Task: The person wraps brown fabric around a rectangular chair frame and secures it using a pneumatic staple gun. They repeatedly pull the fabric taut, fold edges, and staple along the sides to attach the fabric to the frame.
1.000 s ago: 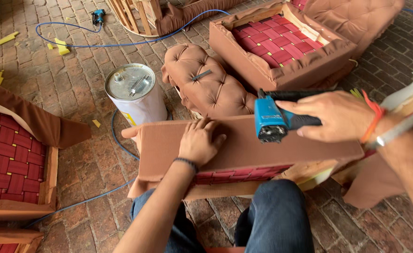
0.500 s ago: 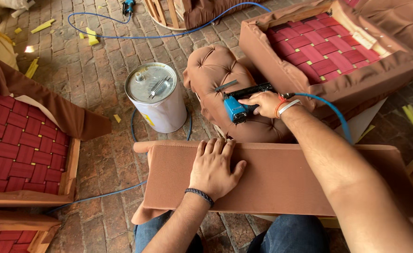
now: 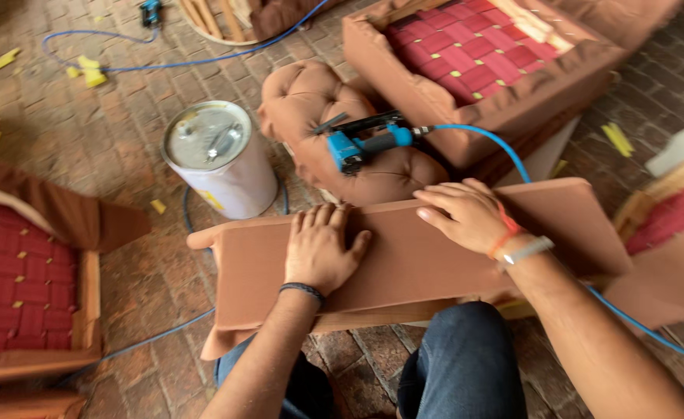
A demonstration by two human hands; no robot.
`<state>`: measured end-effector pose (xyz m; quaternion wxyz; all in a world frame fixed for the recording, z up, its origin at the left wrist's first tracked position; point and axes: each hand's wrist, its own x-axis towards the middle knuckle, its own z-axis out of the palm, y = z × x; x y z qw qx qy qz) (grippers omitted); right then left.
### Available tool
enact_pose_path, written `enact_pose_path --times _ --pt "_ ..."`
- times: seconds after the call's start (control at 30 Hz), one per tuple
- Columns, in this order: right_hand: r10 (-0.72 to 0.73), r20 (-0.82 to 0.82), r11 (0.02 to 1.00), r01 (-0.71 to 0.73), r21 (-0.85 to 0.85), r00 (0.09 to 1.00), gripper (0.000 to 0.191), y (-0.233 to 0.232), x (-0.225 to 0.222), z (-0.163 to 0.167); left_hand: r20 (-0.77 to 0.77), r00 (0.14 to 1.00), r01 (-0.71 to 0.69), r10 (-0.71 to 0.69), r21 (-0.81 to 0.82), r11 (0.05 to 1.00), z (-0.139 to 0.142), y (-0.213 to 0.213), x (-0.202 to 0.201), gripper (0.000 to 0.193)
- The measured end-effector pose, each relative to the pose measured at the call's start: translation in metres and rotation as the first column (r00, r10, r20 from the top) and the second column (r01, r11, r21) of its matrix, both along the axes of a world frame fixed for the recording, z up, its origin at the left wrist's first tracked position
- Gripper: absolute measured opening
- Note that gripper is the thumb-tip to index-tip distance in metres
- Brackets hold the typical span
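The brown fabric-covered panel [image 3: 404, 256] lay across the knees; left hand [image 3: 320, 250] and right hand [image 3: 466, 213] pressed flat with fingers spread, gripping nothing, to smooth the cloth.

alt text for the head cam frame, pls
Both hands, left hand and right hand, press flat on a brown upholstered panel across the person's lap. Beyond it, a blue staple gun lies on a tufted cushion, beside a white bucket on the brick floor.

left hand [image 3: 322, 250]: dark beaded band worn at wrist | right hand [image 3: 466, 213]: orange cord and pale strap worn | legs: blue jeans (both knees seen)
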<state>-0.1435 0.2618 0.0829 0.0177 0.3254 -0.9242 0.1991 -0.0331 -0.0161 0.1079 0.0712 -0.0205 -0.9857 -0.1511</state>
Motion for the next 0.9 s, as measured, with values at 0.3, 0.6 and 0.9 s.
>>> enact_pose_path --times 0.3,0.6,0.9 --pt "-0.714 0.127 0.692 0.722 -0.027 0.689 0.099 0.166 0.038 0.017 -0.081 0.996 0.046 -0.047 -0.023 0.999 0.0 0.012 0.01 0.071" --pt "-0.516 0.663 0.594 0.785 -0.179 0.542 0.071 0.129 0.055 0.088 -0.067 0.998 0.018 -0.016 0.033 0.999 -0.01 -0.059 0.014 0.063" --pt "0.033 0.452 0.787 0.256 -0.562 0.891 0.054 -0.009 0.073 0.159 -0.044 0.981 -0.196 0.191 -0.23 0.953 0.01 -0.2 0.049 0.045"
